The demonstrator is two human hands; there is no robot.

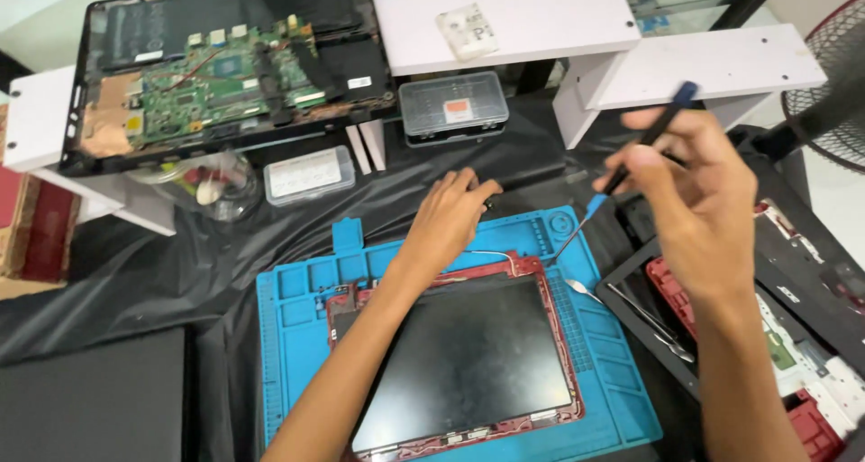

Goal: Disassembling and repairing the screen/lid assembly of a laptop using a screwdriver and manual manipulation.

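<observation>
A laptop screen panel in a red frame [468, 363] lies on a blue repair mat [613, 381]. My left hand [446, 219] rests at the mat's far edge, fingers curled on something small and dark that I cannot make out. My right hand [694, 196] is raised to the right of the mat and holds a screwdriver [631, 160] with a black and blue handle. Its thin tip points down toward the panel's upper right corner. A thin cable [491, 253] runs along the frame's top edge.
An opened laptop base with a green circuit board [225, 70] sits at the back left. Small clear parts boxes [453, 106] [308, 174] stand behind the mat. Metal tweezers [631, 313] and laptop casing parts [802, 291] lie at right. White shelves [541, 16] and a fan [833, 75] are behind.
</observation>
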